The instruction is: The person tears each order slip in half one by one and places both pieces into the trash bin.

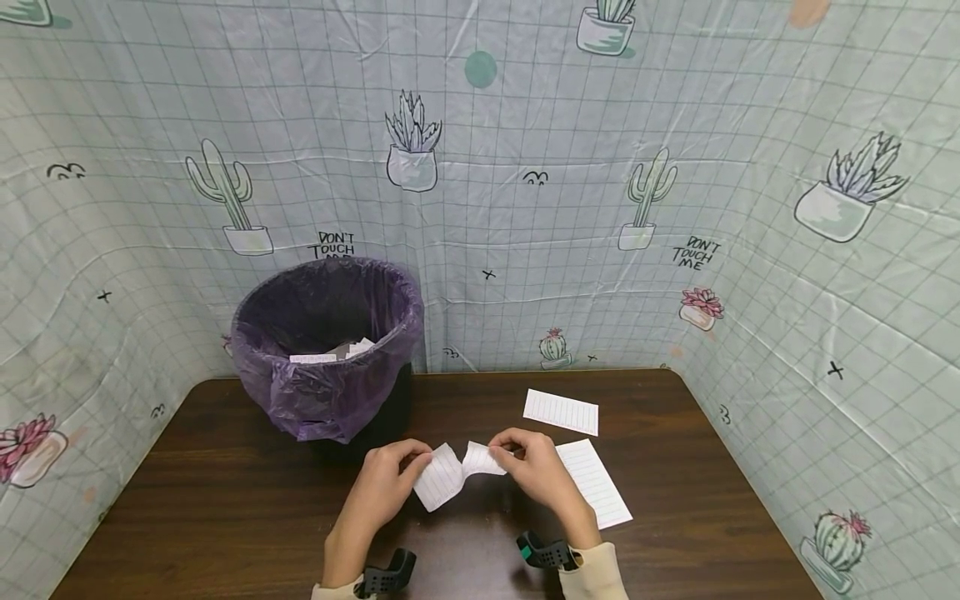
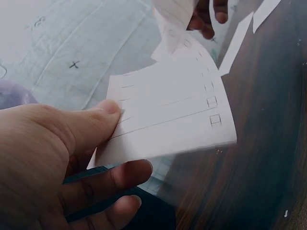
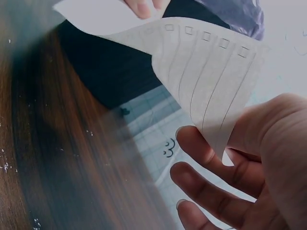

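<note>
A partly torn sheet of lined checklist paper [image 1: 441, 478] stretches between both hands above the table. My left hand [image 1: 384, 483] pinches its left part between thumb and fingers. The right part is pinched by my right hand [image 1: 537, 472]. A tear runs in from one long edge, and the two parts stay joined by a narrow strip at the middle, twisted in the right wrist view. Small printed boxes line one edge of the paper [image 2: 168, 110] in the left wrist view. Both wrists wear dark bands with a camera.
A black bin with a purple liner [image 1: 330, 400] stands at the back left, paper scraps [image 1: 360, 347] inside it. One lined sheet [image 1: 561, 412] lies at the back right of the brown table [image 1: 675, 483]; another sheet [image 1: 596, 483] lies beside my right forearm. Patterned cloth [image 1: 487, 208] surrounds the table.
</note>
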Tool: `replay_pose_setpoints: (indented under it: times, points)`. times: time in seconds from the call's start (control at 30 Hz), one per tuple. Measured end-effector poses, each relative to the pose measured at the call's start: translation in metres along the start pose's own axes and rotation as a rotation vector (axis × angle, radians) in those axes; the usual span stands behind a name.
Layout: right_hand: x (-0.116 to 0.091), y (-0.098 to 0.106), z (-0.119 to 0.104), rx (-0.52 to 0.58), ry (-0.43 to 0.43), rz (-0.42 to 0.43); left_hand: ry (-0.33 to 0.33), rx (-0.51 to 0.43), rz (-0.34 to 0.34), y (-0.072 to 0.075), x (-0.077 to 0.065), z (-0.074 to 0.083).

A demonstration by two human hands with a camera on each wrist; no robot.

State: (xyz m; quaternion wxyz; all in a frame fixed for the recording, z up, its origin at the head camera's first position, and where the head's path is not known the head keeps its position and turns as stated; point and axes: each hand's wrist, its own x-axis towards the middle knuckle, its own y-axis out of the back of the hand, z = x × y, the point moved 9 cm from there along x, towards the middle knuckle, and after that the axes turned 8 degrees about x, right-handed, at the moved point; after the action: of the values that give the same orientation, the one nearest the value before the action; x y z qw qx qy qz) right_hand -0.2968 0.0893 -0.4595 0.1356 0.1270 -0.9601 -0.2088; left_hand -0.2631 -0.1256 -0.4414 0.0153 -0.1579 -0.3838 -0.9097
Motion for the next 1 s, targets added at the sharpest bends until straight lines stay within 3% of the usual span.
replay_pose_setpoints:
  times: [0.3, 0.77, 1.0]
  points:
    - [0.001, 0.000, 0.007, -0.008, -0.013, -0.009, 0.030, 0.008, -0.012, 0.002, -0.001, -0.004]
    - [0.000, 0.007, 0.018, -0.001, -0.051, 0.028, -0.014, 0.010, 0.055, 0.013, -0.002, -0.003]
    - [0.000, 0.009, 0.019, 0.001, -0.057, 0.036, 0.002, 0.044, 0.062, 0.014, -0.002, -0.007]
